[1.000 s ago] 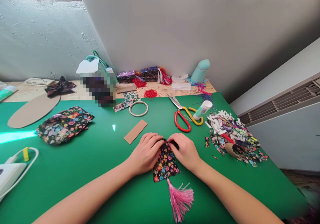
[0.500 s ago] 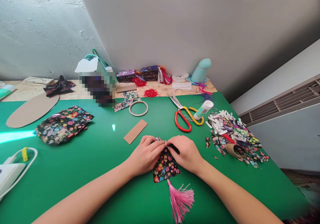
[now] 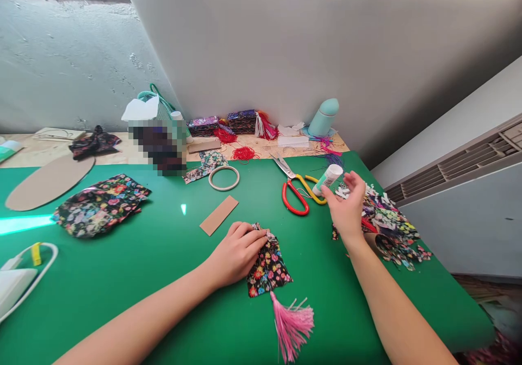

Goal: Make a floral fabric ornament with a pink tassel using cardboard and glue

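Note:
My left hand (image 3: 240,251) lies over the upper left part of a black floral fabric piece (image 3: 269,267), its fingers pressed together on the top edge and its thumb hidden. A pink tassel (image 3: 291,321) hangs from the lower edge of this fabric and spreads on the green mat. Off to the right, my right hand (image 3: 346,207) is raised with thumb and fingers apart, and nothing shows between them. It is beside a white and green glue stick (image 3: 329,179), the thumb close to its lower end; whether they touch I cannot tell.
Scissors (image 3: 291,183) with red and yellow handles lie by the glue stick. Fabric and paper scraps (image 3: 391,218) are heaped at the right. A cardboard strip (image 3: 219,215), a tape roll (image 3: 224,178), a floral fabric bundle (image 3: 100,204) and a cardboard oval (image 3: 51,183) lie leftward.
My right hand has let go of the fabric's top edge and moved up and right to the glue stick, its fingers opening. My left hand has stayed on the fabric.

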A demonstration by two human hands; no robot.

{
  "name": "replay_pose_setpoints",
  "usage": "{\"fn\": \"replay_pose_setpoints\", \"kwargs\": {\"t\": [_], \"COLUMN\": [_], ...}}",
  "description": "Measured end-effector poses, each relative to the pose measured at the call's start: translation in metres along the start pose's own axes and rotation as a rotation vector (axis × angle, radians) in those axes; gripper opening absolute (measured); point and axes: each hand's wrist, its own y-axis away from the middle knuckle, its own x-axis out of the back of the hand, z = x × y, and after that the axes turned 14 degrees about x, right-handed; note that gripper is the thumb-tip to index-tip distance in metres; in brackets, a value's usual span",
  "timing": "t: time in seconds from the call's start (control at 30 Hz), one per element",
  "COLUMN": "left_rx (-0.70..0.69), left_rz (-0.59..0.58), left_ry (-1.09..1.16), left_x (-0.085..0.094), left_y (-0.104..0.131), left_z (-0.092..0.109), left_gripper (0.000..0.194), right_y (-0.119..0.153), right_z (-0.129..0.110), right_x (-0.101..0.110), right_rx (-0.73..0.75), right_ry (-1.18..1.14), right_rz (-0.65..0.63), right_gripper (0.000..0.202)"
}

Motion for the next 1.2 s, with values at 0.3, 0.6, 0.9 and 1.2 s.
{"fn": "replay_pose_setpoints", "kwargs": {"t": [0.3, 0.6, 0.9, 1.2], "left_rx": [-0.010, -0.014, -0.021, -0.028], "left_rz": [0.004, -0.006, -0.010, 0.000], "left_ry": [-0.021, -0.011, -0.037, -0.061], "left_x": [0.001, -0.001, 0.000, 0.000], "left_y": [-0.001, 0.000, -0.001, -0.001], "left_z": [0.002, 0.000, 0.003, 0.003], "left_gripper": [0.032, 0.031, 0.032, 0.033], "right_y": [-0.007, -0.009, -0.005, -0.005], "right_z": [0.024, 0.016, 0.028, 0.020], "right_x": [-0.015, -0.012, -0.017, -0.010], "right_rx": [-0.106, -0.108, -0.138, -0.082], "right_ry": [-0.114, -0.036, -0.265, -0.079], "right_rz": [-0.247, -0.283, -0.168, -0.135], "right_gripper": [0.037, 0.043, 0.048, 0.045]}}
